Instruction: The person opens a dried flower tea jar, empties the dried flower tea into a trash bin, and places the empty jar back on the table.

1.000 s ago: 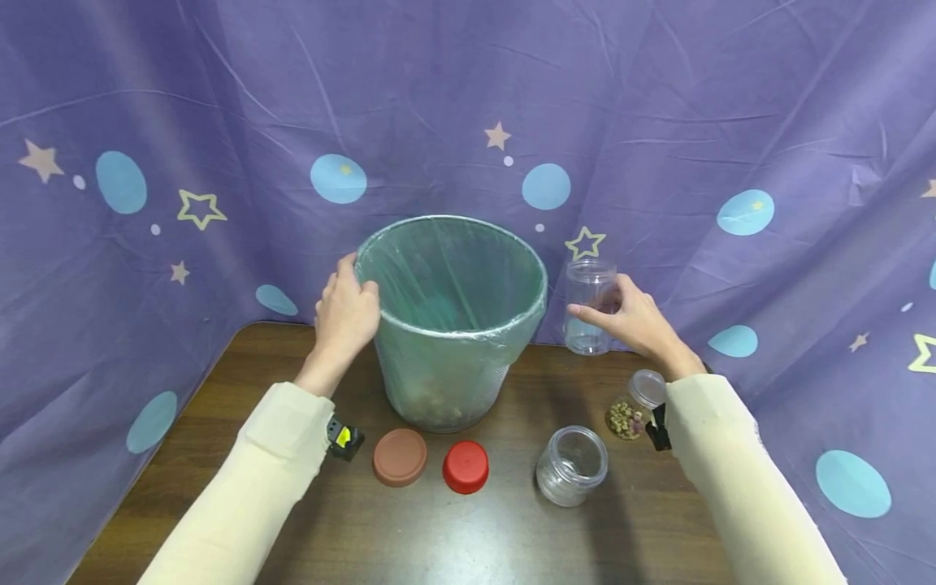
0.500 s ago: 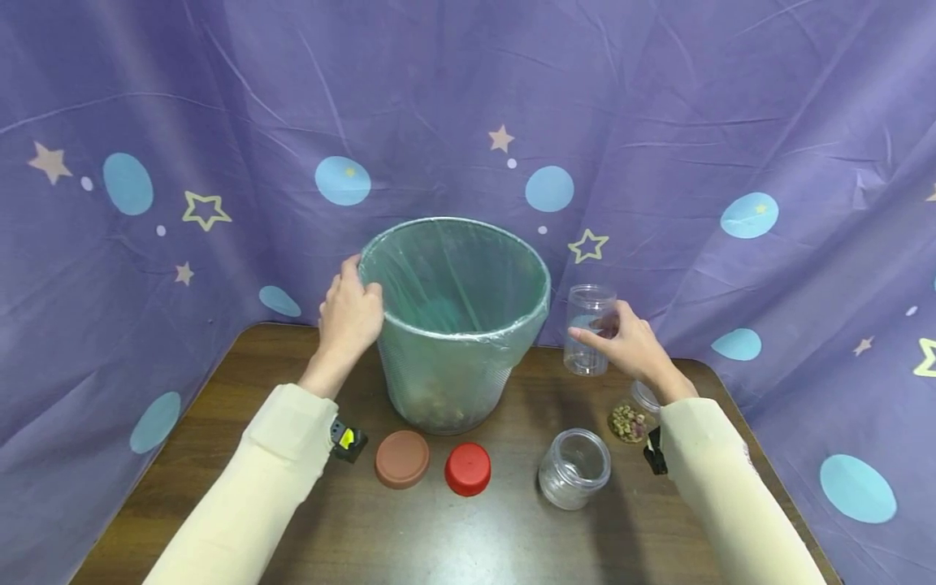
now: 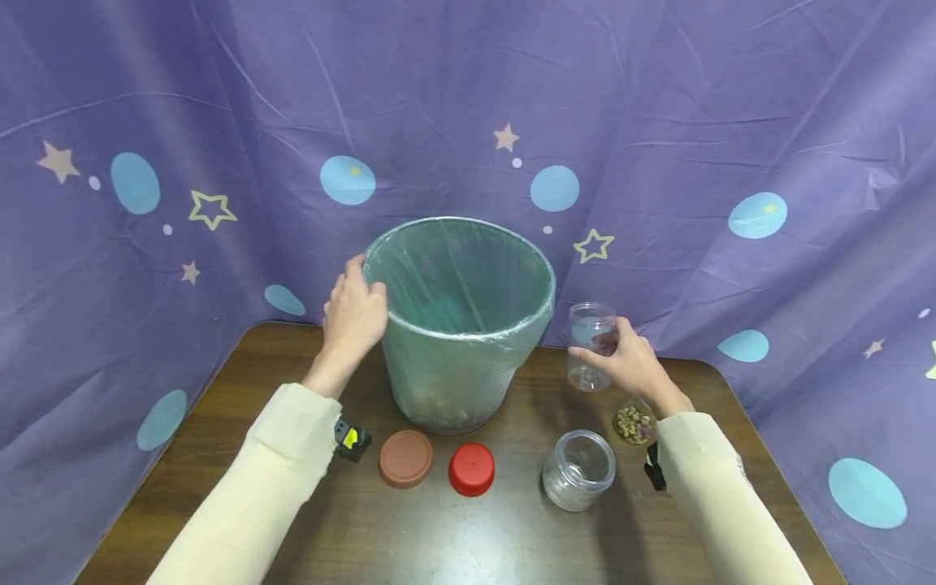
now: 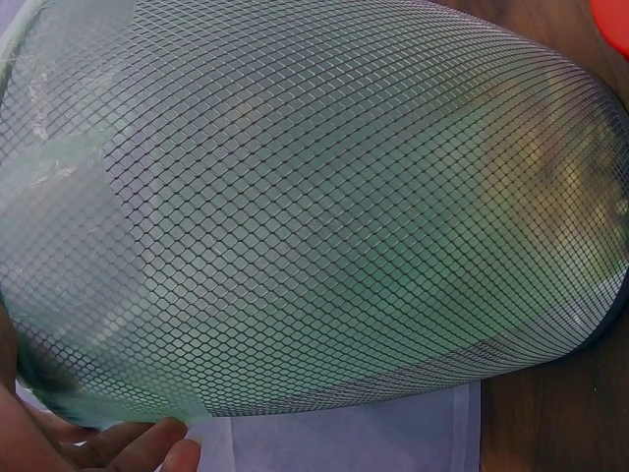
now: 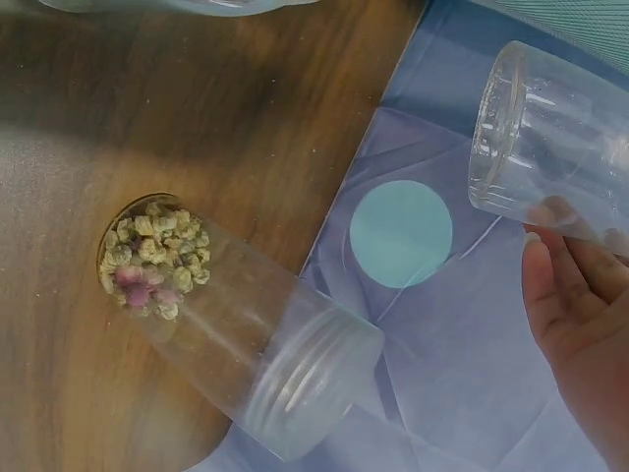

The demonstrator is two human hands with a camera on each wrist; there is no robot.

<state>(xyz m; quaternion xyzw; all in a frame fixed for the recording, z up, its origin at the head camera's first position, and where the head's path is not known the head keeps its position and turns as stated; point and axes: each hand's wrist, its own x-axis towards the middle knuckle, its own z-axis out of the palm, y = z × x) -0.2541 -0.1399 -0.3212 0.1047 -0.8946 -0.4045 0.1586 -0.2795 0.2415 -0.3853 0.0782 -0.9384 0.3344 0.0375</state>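
At the left rim of a mesh wastebasket (image 3: 446, 366) with a green liner bag (image 3: 468, 276), my left hand (image 3: 356, 315) grips the edge. The left wrist view has its fingers (image 4: 138, 447) bent at the rim, next to the mesh wall. My right hand (image 3: 634, 366) holds an upright clear jar (image 3: 589, 375), thumb on the near side and fingers on the far side. No contents show in this jar (image 5: 560, 138). Just below the right hand stands another clear jar (image 5: 319, 379) with dried flower buds (image 5: 157, 256) at its bottom.
An open wide clear jar (image 3: 578, 471) stands on the wooden table (image 3: 380, 536), front right. Left of it lie a red lid (image 3: 471, 470) and a brown lid (image 3: 405, 459). A purple curtain (image 3: 439, 97) rises behind the table's back edge.
My right hand has lowered the clear jar toward the table, beside the wastebasket. The forearm now hides the upper part of the jar of buds. My left hand stays on the rim.
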